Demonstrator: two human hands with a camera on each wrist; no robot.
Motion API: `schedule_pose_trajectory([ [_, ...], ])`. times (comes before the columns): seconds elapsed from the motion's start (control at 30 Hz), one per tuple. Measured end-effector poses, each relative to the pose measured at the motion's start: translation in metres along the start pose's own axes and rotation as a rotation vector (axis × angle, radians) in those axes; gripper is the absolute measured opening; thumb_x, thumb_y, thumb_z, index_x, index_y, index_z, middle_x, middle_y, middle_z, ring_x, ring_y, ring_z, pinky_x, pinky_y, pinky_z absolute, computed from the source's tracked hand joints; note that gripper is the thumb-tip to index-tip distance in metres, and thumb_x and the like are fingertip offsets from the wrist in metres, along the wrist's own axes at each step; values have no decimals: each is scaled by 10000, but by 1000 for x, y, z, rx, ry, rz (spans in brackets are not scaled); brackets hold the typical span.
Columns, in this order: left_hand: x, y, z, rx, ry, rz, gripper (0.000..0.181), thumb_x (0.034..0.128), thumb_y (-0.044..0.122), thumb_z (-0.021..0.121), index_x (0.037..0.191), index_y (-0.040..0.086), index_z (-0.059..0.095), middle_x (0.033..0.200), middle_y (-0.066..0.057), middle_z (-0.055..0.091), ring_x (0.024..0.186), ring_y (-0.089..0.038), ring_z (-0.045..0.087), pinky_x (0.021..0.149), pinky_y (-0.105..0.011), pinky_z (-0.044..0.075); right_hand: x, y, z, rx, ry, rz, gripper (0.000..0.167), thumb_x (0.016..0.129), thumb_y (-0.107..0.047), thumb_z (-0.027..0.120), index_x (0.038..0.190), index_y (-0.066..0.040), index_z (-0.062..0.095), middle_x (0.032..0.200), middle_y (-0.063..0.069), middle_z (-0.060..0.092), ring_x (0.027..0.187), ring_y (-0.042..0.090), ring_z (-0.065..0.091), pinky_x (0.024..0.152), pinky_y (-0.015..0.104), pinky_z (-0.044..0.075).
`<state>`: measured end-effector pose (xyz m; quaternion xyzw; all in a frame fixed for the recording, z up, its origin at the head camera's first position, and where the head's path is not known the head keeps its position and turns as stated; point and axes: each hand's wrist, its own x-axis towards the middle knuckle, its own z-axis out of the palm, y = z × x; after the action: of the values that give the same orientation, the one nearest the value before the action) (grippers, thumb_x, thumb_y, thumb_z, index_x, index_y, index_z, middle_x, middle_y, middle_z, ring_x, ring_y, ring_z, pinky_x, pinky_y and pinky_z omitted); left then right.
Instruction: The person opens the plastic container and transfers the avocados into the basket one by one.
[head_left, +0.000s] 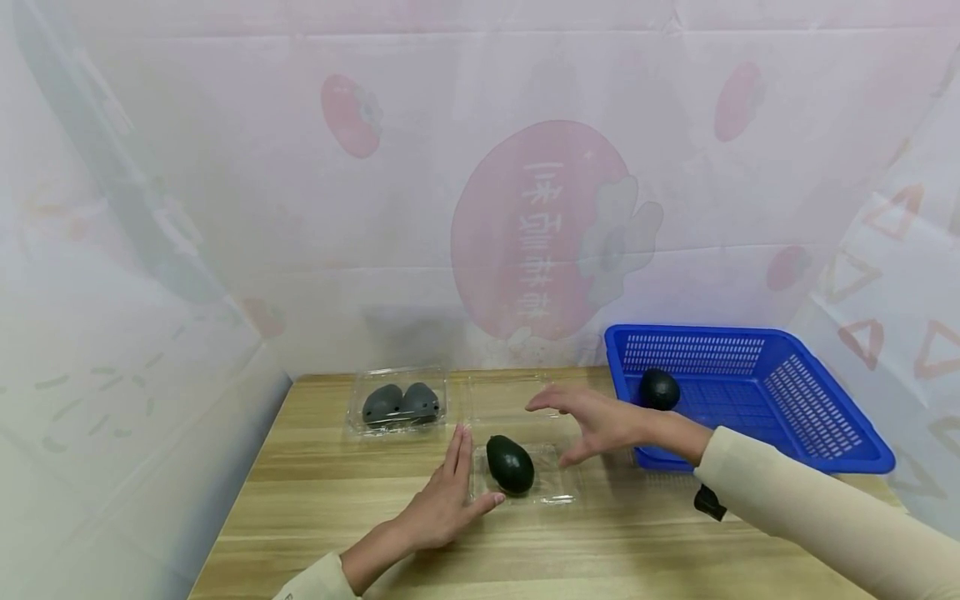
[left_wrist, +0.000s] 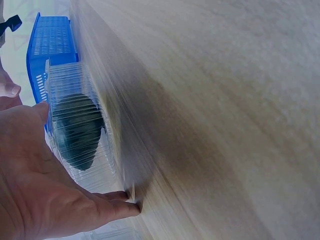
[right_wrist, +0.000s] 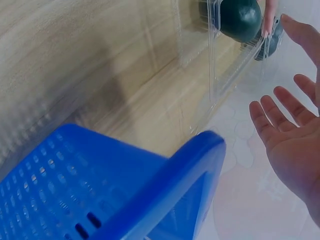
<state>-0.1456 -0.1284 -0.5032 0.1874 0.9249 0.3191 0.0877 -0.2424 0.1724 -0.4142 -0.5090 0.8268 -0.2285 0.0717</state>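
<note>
A dark green avocado (head_left: 511, 465) lies in the left part of an open clear plastic box (head_left: 551, 479), whose lid (head_left: 506, 398) is folded back behind it. My left hand (head_left: 442, 500) rests at the box's left side, fingers straight, thumb by the near edge; the left wrist view shows the avocado (left_wrist: 77, 131) through the ribbed wall beside the hand (left_wrist: 55, 175). Over the box's right side hovers my right hand (head_left: 600, 421), fingers spread and holding nothing. In the right wrist view that hand (right_wrist: 295, 120) is apart from the avocado (right_wrist: 241, 19).
A blue basket (head_left: 757, 400) stands at the right with one dark avocado (head_left: 660, 389) in its left part. At the back left, a clear box (head_left: 356, 408) holds two dark fruits (head_left: 401, 403). A fabric wall (head_left: 420, 208) stands behind the wooden table (head_left: 315, 483).
</note>
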Motion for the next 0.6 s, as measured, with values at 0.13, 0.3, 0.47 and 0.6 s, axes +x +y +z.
schedule_pose_trajectory([
  [0.13,0,0,0,-2,-2,0,1088,1030,582,622,1682,-26,-1,1757,-240,-71,1526,-534,286,1108,-699,402,4,-2,4,-18,-22,9,820,832,-282,926,1513,-47,534,1505,128,579,1419,357,523,1104,526,495],
  [0.3,0,1,0,-8,-1,1,1085,1032,578,620,1682,-22,-9,1755,-247,-69,1530,-538,272,1115,-699,394,9,-7,7,-26,-62,31,836,838,-299,927,1533,-76,521,1532,137,551,1419,333,523,1119,521,484],
  [0.47,0,1,0,-5,6,8,1086,1031,572,627,1683,-21,-8,1755,-250,-64,1522,-547,283,1108,-697,402,15,-12,12,-47,-99,53,840,839,-289,929,1540,-86,515,1548,139,535,1429,325,515,1137,526,465],
  [0.6,0,0,1,-1,15,9,1086,1028,563,639,1683,-24,2,1759,-236,-65,1513,-548,298,1090,-701,417,20,-17,16,-71,-126,84,842,828,-262,935,1540,-93,519,1560,117,524,1439,312,506,1144,525,458],
])
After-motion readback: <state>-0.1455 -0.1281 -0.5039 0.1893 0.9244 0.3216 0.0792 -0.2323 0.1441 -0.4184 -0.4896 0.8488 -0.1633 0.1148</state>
